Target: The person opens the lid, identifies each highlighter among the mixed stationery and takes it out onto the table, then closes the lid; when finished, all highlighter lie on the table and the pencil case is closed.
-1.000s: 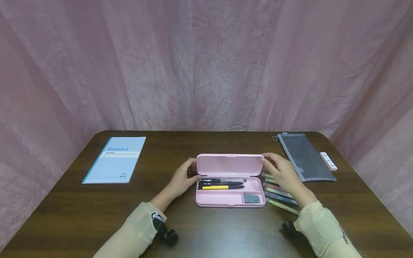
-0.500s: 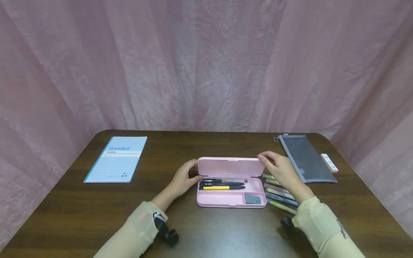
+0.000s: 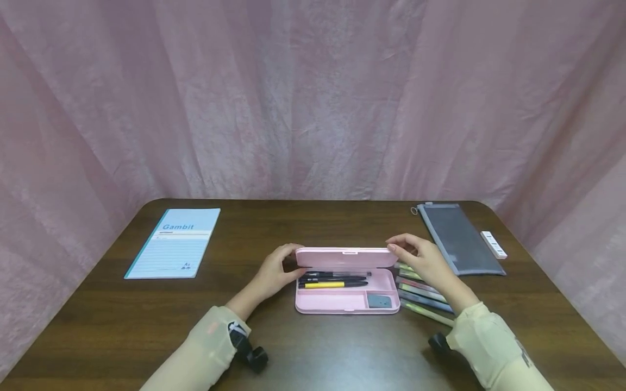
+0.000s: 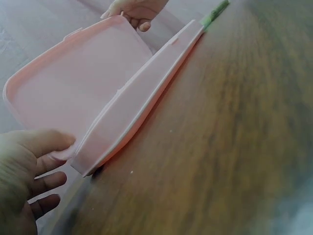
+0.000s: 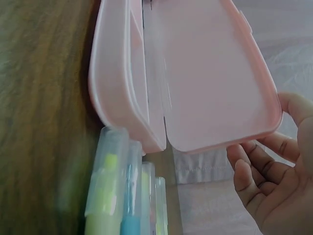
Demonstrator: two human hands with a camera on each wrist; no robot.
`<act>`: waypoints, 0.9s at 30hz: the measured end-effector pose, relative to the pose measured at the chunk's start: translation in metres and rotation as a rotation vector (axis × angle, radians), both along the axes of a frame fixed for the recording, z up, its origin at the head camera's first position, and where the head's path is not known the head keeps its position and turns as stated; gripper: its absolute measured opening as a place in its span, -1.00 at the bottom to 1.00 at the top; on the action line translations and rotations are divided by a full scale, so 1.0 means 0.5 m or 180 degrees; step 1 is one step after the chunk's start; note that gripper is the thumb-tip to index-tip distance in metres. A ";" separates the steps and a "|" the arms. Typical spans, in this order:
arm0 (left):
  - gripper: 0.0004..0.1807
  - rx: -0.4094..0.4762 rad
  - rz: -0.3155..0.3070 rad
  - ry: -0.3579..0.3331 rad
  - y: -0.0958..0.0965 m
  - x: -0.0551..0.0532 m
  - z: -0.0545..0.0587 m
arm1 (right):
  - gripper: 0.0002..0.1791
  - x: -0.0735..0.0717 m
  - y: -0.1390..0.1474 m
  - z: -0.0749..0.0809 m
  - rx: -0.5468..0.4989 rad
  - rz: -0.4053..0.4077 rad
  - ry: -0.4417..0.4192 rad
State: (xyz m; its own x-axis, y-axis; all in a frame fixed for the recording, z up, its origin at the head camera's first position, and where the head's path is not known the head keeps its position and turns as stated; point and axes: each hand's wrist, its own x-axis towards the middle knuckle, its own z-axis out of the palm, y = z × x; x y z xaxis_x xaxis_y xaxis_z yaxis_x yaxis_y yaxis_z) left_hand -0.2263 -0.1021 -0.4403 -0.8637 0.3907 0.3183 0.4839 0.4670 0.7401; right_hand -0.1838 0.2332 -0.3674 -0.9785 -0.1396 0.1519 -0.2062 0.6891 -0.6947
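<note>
A pink pencil case (image 3: 323, 299) lies on the table with its hinged lid (image 3: 342, 258) tilted up. Inside, several black pens (image 3: 337, 275) and a yellow-barrelled pen (image 3: 329, 284) fill the back compartment. A grey-blue block (image 3: 379, 301), perhaps an eraser, sits in the small front-right compartment. My left hand (image 3: 274, 274) holds the case's left end, thumb (image 4: 56, 142) at the hinge corner and the other fingers behind. With thumb and forefinger, my right hand (image 3: 426, 265) pinches the lid's upper right corner; its remaining fingers (image 5: 259, 164) curl loosely behind it.
Several clear-capped highlighters (image 3: 426, 314) lie fanned against the case's right end, partly under my right hand. Farther right are a grey zip pouch (image 3: 459, 239) and a small white block (image 3: 493, 245). A light blue notebook (image 3: 173, 244) lies at the left. Pink curtain hangs behind the table.
The lid has tilted forward and down towards the base. My right hand has shifted slightly left and down with its corner; the left hand stays at the case's left end.
</note>
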 end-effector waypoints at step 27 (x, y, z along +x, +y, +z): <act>-0.26 -0.0759 -0.0607 0.0147 -0.012 0.078 0.054 | -0.61 0.056 0.030 -0.031 0.0313 0.0779 0.0338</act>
State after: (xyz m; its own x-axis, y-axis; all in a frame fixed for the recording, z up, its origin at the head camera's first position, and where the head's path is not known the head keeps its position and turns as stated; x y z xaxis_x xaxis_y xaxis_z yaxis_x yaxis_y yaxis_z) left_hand -0.1873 -0.1081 -0.4134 -0.7545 0.6127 0.2354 0.6101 0.5224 0.5957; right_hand -0.1556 0.2483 -0.3830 -0.8931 -0.3890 0.2259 -0.4430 0.6729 -0.5924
